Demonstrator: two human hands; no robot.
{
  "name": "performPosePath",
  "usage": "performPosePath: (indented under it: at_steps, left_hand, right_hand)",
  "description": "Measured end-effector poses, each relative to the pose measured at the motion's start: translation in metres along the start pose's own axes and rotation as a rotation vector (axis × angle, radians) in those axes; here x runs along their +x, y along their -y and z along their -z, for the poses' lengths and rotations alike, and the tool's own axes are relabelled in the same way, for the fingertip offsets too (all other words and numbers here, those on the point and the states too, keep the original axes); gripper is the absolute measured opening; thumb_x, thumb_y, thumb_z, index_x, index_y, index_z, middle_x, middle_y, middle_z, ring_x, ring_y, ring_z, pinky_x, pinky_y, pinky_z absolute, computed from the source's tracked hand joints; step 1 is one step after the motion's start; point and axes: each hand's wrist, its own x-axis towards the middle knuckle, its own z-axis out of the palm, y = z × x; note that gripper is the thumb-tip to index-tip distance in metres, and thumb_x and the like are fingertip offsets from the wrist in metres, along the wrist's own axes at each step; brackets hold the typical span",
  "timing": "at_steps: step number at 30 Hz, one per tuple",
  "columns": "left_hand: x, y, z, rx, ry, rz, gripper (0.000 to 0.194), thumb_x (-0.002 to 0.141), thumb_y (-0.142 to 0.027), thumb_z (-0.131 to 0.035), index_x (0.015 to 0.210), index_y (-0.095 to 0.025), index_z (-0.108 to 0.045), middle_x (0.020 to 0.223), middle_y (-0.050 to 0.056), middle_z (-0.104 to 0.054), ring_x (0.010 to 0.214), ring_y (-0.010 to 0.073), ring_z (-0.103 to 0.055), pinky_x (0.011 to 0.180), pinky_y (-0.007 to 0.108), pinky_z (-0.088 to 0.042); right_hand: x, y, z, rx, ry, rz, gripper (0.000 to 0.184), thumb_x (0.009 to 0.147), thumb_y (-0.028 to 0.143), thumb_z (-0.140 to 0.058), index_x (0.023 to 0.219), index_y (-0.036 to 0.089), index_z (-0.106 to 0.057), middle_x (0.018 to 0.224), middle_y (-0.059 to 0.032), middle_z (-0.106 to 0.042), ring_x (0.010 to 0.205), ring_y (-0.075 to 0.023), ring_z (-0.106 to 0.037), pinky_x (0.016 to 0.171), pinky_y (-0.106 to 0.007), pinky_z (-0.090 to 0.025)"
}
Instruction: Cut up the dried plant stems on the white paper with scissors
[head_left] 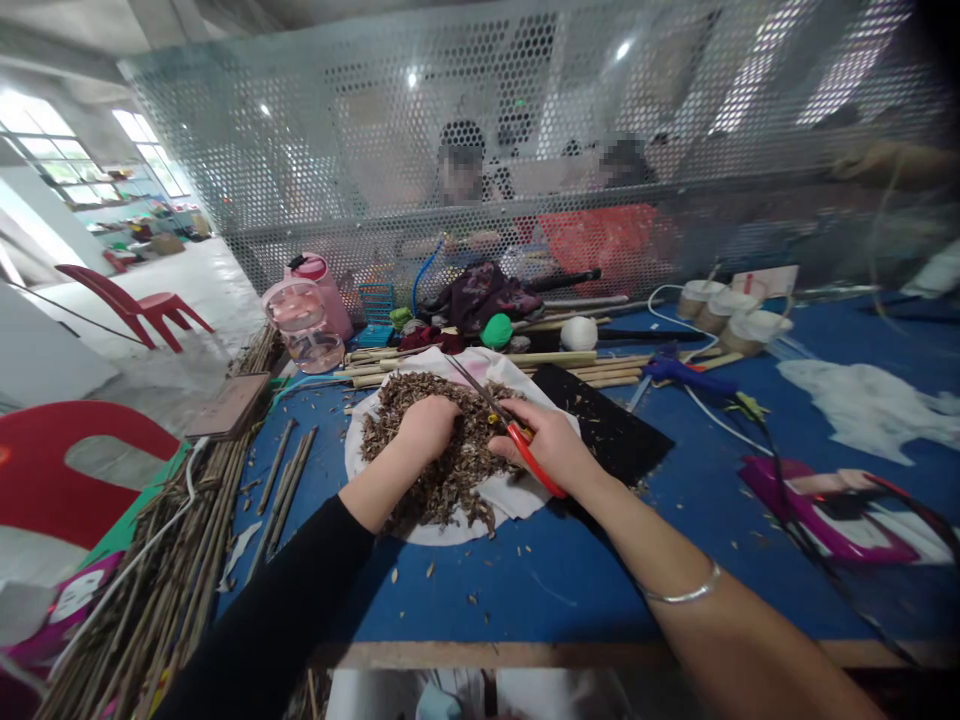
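Red-handled scissors (pixel 529 456) are in my right hand (pixel 559 445), their long blades pointing up and to the left over a heap of brown, dried plant bits (pixel 427 490). My left hand (pixel 429 428) is closed, with its fingertips down in the heap; what they pinch, if anything, is hidden. Under the bits lies a crumpled white cloth (pixel 517 497). A black sheet (pixel 600 420) sits just right of the cloth, partly beneath it.
Blue table (pixel 510 590) with scattered bits. Behind the cloth are bamboo sticks (pixel 525 362), a green ball (pixel 496 330) and a white ball (pixel 579 333). A blue glue gun (pixel 690 375) and a magenta device (pixel 825 510) lie right. Stalks (pixel 180 560) line the left; perforated metal (pixel 337 150) stands behind.
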Motion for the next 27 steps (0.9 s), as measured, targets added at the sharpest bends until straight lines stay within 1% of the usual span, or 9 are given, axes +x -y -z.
performPosePath:
  at_steps: [4, 6, 8, 11, 13, 15, 17, 22, 27]
  left_hand:
    - [-0.003, 0.010, -0.004, -0.109, -0.073, -0.002, 0.023, 0.067, -0.008, -0.052, 0.072, -0.020, -0.072, 0.075, 0.010, -0.069, 0.080, 0.0226, -0.061, 0.082, 0.031, -0.042]
    - [-0.007, 0.015, -0.003, -0.231, -0.149, 0.012, 0.019, 0.068, -0.014, -0.055, 0.073, -0.020, -0.072, 0.075, 0.009, -0.069, 0.077, 0.0222, -0.062, 0.080, 0.030, -0.043]
    - [-0.013, 0.019, -0.002, -0.407, -0.210, 0.090, 0.014, 0.069, -0.019, -0.059, 0.073, -0.019, -0.072, 0.070, 0.007, -0.068, 0.069, 0.0207, -0.061, 0.075, 0.031, -0.045]
    - [-0.024, 0.017, -0.004, -0.801, -0.181, 0.327, 0.012, 0.070, -0.021, -0.060, 0.072, -0.015, -0.070, 0.060, 0.004, -0.064, 0.053, 0.0150, -0.057, 0.063, 0.030, -0.048]
    - [-0.031, 0.014, -0.006, -1.148, -0.130, 0.474, 0.010, 0.071, -0.015, -0.059, 0.074, -0.013, -0.068, 0.062, 0.003, -0.063, 0.053, 0.0111, -0.056, 0.061, 0.026, -0.049]
    - [-0.035, 0.010, -0.008, -1.465, -0.106, 0.546, 0.013, 0.070, -0.007, -0.057, 0.078, -0.012, -0.066, 0.071, 0.004, -0.064, 0.060, 0.0089, -0.059, 0.065, 0.022, -0.051]
    - [-0.038, 0.007, -0.007, -1.672, -0.098, 0.573, 0.017, 0.069, -0.001, -0.055, 0.079, -0.011, -0.065, 0.077, 0.006, -0.065, 0.067, 0.0094, -0.062, 0.069, 0.020, -0.052]
    - [-0.044, 0.004, 0.001, -1.815, -0.082, 0.644, 0.022, 0.072, 0.000, -0.048, 0.088, -0.008, -0.061, 0.074, 0.009, -0.064, 0.074, 0.0143, -0.065, 0.068, 0.021, -0.055]
    - [-0.047, 0.000, 0.002, -1.817, -0.085, 0.582, 0.018, 0.078, -0.011, -0.054, 0.094, -0.008, -0.061, 0.075, 0.008, -0.064, 0.073, 0.0127, -0.064, 0.066, 0.020, -0.055]
  right_hand:
    - [0.000, 0.000, -0.001, -0.009, 0.024, -0.012, 0.056, 0.069, 0.052, -0.062, 0.110, 0.013, -0.059, 0.080, -0.0071, -0.068, 0.070, -0.0192, -0.061, 0.067, -0.029, -0.049]
    - [0.000, -0.001, -0.001, -0.012, 0.014, -0.016, 0.058, 0.069, 0.051, -0.062, 0.111, 0.012, -0.058, 0.082, -0.0077, -0.068, 0.071, -0.0193, -0.061, 0.068, -0.029, -0.048]
    - [0.000, -0.001, -0.001, -0.013, 0.006, -0.016, 0.058, 0.068, 0.052, -0.063, 0.111, 0.012, -0.058, 0.084, -0.0080, -0.068, 0.072, -0.0196, -0.061, 0.069, -0.030, -0.048]
    - [0.000, 0.000, -0.002, -0.009, 0.017, -0.020, 0.057, 0.069, 0.052, -0.062, 0.110, 0.014, -0.059, 0.084, -0.0076, -0.069, 0.074, -0.0202, -0.062, 0.069, -0.030, -0.048]
    - [-0.001, 0.002, -0.002, -0.015, 0.032, -0.029, 0.057, 0.069, 0.052, -0.062, 0.110, 0.013, -0.059, 0.080, -0.0075, -0.069, 0.072, -0.0204, -0.062, 0.068, -0.030, -0.048]
    - [-0.001, 0.004, -0.003, -0.028, 0.050, -0.037, 0.057, 0.070, 0.052, -0.062, 0.110, 0.013, -0.059, 0.078, -0.0074, -0.069, 0.070, -0.0202, -0.062, 0.067, -0.030, -0.048]
    - [-0.001, 0.005, -0.004, -0.038, 0.063, -0.041, 0.057, 0.069, 0.052, -0.062, 0.111, 0.013, -0.059, 0.078, -0.0075, -0.069, 0.069, -0.0201, -0.062, 0.067, -0.030, -0.048]
    - [-0.001, 0.004, -0.007, -0.047, 0.065, -0.041, 0.054, 0.069, 0.050, -0.063, 0.110, 0.015, -0.059, 0.080, -0.0072, -0.069, 0.070, -0.0199, -0.063, 0.067, -0.029, -0.048]
    - [-0.001, 0.004, -0.008, -0.079, 0.052, -0.053, 0.051, 0.071, 0.051, -0.062, 0.109, 0.017, -0.060, 0.084, -0.0073, -0.070, 0.074, -0.0212, -0.064, 0.068, -0.030, -0.048]
